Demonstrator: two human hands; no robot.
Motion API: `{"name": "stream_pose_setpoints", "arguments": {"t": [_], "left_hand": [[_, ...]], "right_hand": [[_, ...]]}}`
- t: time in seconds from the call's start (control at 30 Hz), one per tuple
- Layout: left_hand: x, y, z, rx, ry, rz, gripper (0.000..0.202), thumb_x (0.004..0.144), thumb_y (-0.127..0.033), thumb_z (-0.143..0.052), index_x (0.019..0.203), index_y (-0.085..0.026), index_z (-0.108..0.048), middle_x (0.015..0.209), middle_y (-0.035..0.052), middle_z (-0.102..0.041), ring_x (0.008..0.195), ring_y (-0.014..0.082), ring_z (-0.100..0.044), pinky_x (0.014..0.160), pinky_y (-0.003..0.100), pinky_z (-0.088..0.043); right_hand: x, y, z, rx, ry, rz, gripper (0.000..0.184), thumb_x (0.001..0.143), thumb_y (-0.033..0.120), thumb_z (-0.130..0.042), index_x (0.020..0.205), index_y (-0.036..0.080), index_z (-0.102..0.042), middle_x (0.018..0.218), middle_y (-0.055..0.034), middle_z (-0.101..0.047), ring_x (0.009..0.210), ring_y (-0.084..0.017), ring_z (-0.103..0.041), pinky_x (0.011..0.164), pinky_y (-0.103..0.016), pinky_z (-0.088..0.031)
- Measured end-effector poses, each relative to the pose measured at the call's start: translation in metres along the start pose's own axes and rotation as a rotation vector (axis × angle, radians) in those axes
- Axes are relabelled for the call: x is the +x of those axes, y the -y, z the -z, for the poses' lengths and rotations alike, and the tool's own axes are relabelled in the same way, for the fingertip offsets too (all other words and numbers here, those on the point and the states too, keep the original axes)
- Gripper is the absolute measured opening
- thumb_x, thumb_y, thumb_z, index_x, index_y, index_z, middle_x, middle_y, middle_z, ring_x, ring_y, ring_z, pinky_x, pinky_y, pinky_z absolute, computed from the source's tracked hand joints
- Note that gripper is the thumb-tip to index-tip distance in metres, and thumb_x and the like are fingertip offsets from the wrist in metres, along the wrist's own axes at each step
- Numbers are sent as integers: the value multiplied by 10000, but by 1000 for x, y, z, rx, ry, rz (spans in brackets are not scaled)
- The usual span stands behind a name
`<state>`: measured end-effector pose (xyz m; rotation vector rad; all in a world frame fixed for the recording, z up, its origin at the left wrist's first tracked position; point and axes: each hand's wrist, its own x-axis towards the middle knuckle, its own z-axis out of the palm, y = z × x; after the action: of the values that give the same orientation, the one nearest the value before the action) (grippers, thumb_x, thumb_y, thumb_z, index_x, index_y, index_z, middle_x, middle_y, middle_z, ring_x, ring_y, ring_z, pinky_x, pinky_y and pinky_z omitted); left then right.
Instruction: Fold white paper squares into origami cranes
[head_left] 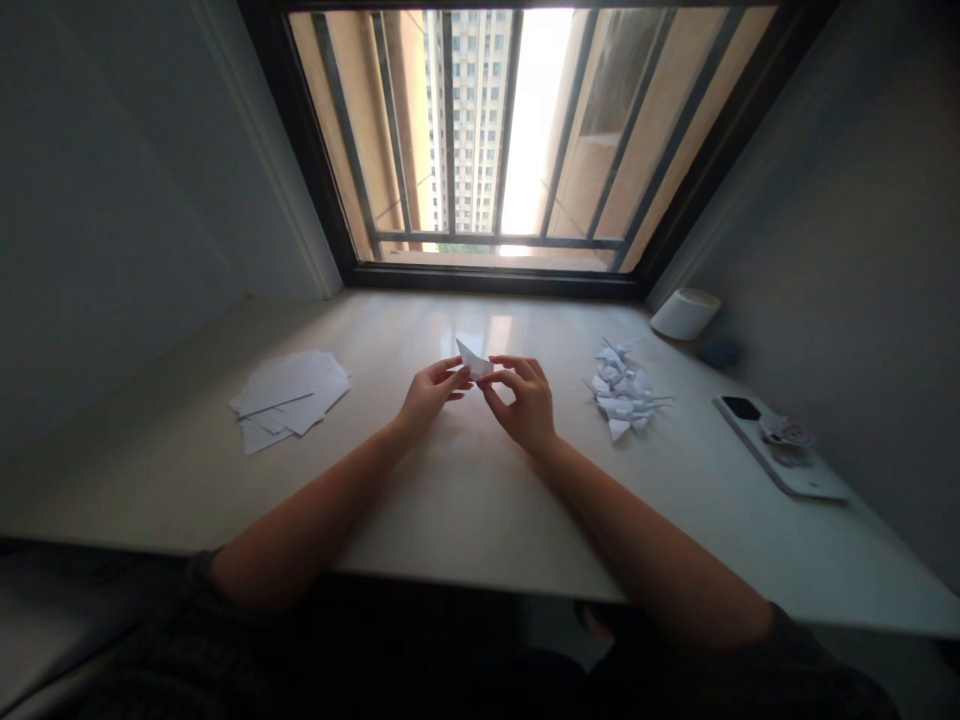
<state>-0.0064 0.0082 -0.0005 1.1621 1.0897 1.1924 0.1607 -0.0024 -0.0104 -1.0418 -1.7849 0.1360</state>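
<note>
A small white piece of folded paper (473,360) is held up between both hands, a little above the white tabletop, with one pointed corner rising to the upper left. My left hand (433,392) pinches its left side between thumb and fingers. On the opposite side, my right hand (523,395) grips the lower right part with thumb and index finger, its other fingers curled above. Fingertips cover part of the folds, so the paper's full shape is hidden.
To the left lies a loose stack of white paper sheets (289,395). A pile of folded paper figures (621,385) sits on the right. Farther right are a phone (780,450) with a small object on it and a white cylindrical item (685,313). A barred window (495,280) stands behind the table.
</note>
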Motion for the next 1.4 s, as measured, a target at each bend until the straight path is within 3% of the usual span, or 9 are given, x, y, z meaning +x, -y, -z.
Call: {"name": "stream_pose_setpoints", "arguments": {"t": [0.13, 0.23, 0.43, 0.67, 0.87, 1.03, 1.23, 1.4], "left_hand": [[0, 1, -1, 58, 85, -131, 599, 686, -460, -755, 1202, -183, -629, 1129, 107, -684, 1022, 249, -632, 827, 327, -479], [1, 2, -2, 11, 143, -189, 652, 707, -419, -753, 1278, -171, -563, 1151, 117, -672, 1071, 258, -612, 901, 362, -466], [1, 1, -1, -63, 177, -165, 570, 681, -355, -785, 1165, -162, -555, 988, 84, -694, 925, 206, -649, 876, 358, -479], [-1, -3, 1, 30, 120, -120, 555, 685, -406, -766, 1148, -165, -578, 937, 80, -701, 812, 177, -651, 753, 301, -472], [-1, -6, 1, 75, 107, -89, 564, 675, -438, -763, 1144, -171, -601, 943, 90, -713, 836, 184, -647, 725, 286, -459], [0, -5, 3, 106, 112, -75, 557, 665, -442, -771, 1123, -163, -622, 931, 94, -712, 801, 176, -644, 697, 277, -454], [2, -5, 4, 96, 160, -55, 521, 694, -435, -754, 1124, -168, -631, 949, 99, -718, 842, 188, -652, 695, 273, -451], [2, -4, 4, 85, 213, -42, 511, 707, -426, -748, 1136, -172, -633, 958, 105, -720, 842, 186, -654, 706, 274, -455]], "right_hand": [[0, 1, -4, 158, -17, -91, 53, 803, 316, -681, 784, 269, -697, 1113, -60, -636, 1018, -239, -554, 923, -468, -474], [-2, -1, -8, 293, 3, -189, 122, 783, 379, -699, 775, 257, -700, 1123, -70, -616, 1009, -223, -569, 893, -434, -496], [-2, -6, -11, 479, 73, -299, 213, 737, 445, -722, 777, 235, -711, 1122, -74, -613, 1055, -225, -583, 808, -376, -529], [1, -8, -8, 504, 86, -314, 252, 719, 479, -728, 753, 230, -715, 1064, -76, -634, 1013, -228, -606, 774, -374, -538], [2, -10, -8, 471, 57, -278, 229, 765, 459, -690, 782, 231, -708, 1011, -74, -641, 945, -209, -615, 714, -342, -534], [2, -4, -2, 315, 9, -155, 160, 835, 393, -624, 821, 240, -668, 989, -73, -631, 951, -213, -599, 698, -344, -541], [1, 3, 7, 120, 37, 43, 91, 849, 218, -560, 920, 246, -609, 1044, -77, -648, 996, -235, -573, 831, -418, -516], [2, 3, 8, 109, 46, 63, 149, 816, 188, -572, 949, 247, -603, 1048, -64, -680, 996, -241, -586, 853, -417, -507]]}}
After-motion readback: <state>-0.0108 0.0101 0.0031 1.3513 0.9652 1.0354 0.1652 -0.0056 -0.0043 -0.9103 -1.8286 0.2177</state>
